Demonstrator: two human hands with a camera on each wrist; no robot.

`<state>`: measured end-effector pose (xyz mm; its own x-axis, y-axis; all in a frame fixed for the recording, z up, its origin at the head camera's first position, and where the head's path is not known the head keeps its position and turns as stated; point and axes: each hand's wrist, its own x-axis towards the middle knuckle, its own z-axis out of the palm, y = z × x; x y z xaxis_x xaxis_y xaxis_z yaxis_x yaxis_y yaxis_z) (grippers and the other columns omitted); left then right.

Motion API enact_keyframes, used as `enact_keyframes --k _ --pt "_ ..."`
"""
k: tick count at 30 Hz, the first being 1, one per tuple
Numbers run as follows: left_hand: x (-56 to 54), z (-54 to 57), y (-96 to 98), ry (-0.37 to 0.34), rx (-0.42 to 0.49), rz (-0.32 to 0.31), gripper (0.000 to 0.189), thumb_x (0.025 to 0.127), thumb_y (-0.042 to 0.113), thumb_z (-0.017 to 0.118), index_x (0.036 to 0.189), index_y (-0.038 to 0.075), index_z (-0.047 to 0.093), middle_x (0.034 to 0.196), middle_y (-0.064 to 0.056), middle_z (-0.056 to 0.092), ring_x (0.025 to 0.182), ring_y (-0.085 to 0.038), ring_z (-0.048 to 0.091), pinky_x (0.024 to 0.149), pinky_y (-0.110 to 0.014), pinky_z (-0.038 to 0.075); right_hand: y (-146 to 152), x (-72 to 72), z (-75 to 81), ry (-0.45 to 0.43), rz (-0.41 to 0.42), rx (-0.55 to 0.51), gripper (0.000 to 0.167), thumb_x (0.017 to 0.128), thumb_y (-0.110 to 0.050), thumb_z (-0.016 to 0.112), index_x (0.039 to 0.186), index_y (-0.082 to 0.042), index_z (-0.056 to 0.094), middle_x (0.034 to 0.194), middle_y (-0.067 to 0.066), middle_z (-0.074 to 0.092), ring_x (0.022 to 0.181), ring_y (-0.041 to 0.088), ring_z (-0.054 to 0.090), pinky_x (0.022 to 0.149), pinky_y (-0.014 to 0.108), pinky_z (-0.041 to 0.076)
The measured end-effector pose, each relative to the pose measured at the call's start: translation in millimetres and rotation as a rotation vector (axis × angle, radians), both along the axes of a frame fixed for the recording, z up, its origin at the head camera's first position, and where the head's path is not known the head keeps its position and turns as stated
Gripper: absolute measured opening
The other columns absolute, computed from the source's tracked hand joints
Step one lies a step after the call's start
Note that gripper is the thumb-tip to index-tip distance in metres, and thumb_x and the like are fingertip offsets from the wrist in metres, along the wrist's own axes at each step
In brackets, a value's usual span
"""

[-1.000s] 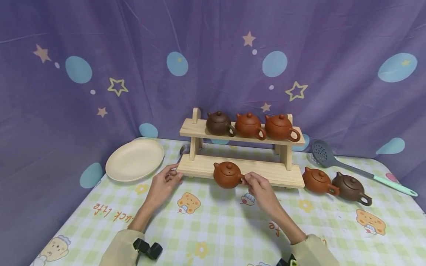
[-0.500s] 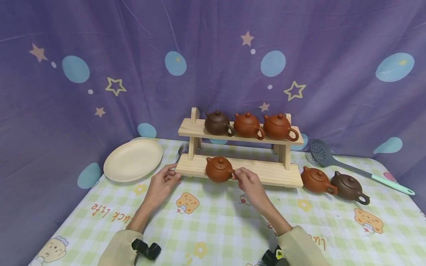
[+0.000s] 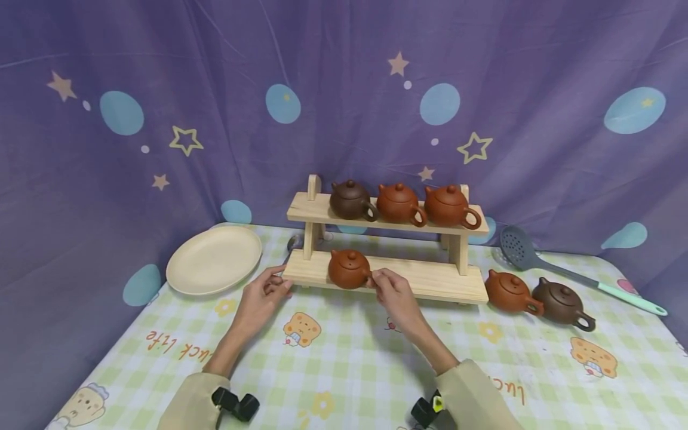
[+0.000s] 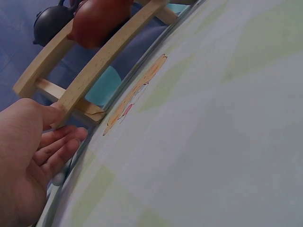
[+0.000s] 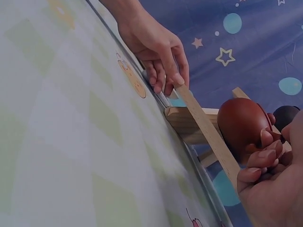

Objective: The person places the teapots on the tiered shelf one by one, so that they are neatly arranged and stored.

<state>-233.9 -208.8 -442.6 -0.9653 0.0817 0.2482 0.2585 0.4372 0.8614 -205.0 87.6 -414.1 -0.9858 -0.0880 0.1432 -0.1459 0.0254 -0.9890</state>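
Note:
A reddish-brown teapot (image 3: 349, 270) is at the left part of the lower board of a two-tier wooden rack (image 3: 430, 278). My right hand (image 3: 396, 297) pinches its handle, fingers curled, as the right wrist view also shows. The teapot's body (image 5: 242, 125) overlaps the board's front edge there. My left hand (image 3: 261, 300) grips the left end of the lower board, its thumb (image 4: 51, 115) on the board and the other fingers below. On the upper board stand a dark brown teapot (image 3: 350, 200) and two reddish ones (image 3: 399, 203).
Right of the rack, a reddish teapot (image 3: 510, 291) and a dark teapot (image 3: 561, 301) stand on the checked cloth. Behind them lies a slotted skimmer (image 3: 529, 257) with a mint handle. A cream plate (image 3: 214, 260) sits at left; a spoon (image 3: 294, 243) lies partly behind the rack.
My right hand has carried the reddish teapot left and back, from in front of the lower board to over its left part. My left hand keeps its grip on the rack.

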Motion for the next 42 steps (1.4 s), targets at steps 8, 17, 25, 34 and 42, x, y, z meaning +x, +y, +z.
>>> enact_keyframes --k 8,17,25,34,42 --pt "0.2 1.6 0.8 0.001 0.002 0.000 0.045 0.104 0.022 0.067 0.144 0.003 0.056 0.102 -0.012 0.069 0.086 -0.022 0.072 0.076 -0.024 0.053 -5.0 -1.9 1.0 0.012 0.006 0.018 0.031 0.112 -0.016 0.046 0.097 0.005 0.065 0.065 0.001 0.041 0.057 0.011 0.031 0.056 0.024 0.029" --pt "-0.4 0.0 0.7 -0.002 0.009 -0.004 0.046 0.104 0.022 0.067 0.144 0.003 0.056 0.102 -0.013 0.069 0.086 -0.022 0.073 0.073 -0.024 0.053 -8.3 -4.0 2.3 0.027 -0.008 0.074 0.030 0.111 -0.015 0.048 0.097 0.003 0.068 0.066 0.004 0.048 0.060 0.015 0.044 0.058 0.027 0.038" --pt "-2.0 -1.4 0.2 0.004 0.013 -0.006 0.045 0.104 0.022 0.067 0.144 0.002 0.056 0.102 -0.014 0.069 0.086 -0.022 0.073 0.072 -0.024 0.052 -8.9 -4.4 4.9 0.040 -0.005 0.082 0.030 0.111 -0.017 0.049 0.099 0.002 0.069 0.066 0.005 0.050 0.060 0.017 0.046 0.058 0.027 0.039" --pt "-0.7 0.4 1.4 0.003 0.038 -0.002 0.044 0.104 0.016 0.067 0.143 -0.002 0.056 0.103 -0.018 0.068 0.087 -0.025 0.074 0.078 -0.023 0.056 -10.4 -6.3 3.9 0.043 0.007 0.048 0.030 0.111 -0.020 0.051 0.104 0.003 0.070 0.073 0.012 0.052 0.061 0.017 0.047 0.057 0.028 0.041" --pt "-0.5 0.2 2.3 0.003 0.048 -0.008 0.044 0.104 0.018 0.066 0.143 -0.002 0.056 0.104 -0.019 0.068 0.089 -0.029 0.073 0.079 -0.023 0.056 -9.3 -6.3 3.2 0.016 -0.021 0.041 0.027 0.111 -0.019 0.051 0.110 0.003 0.067 0.074 0.010 0.053 0.063 0.019 0.050 0.060 0.030 0.046"
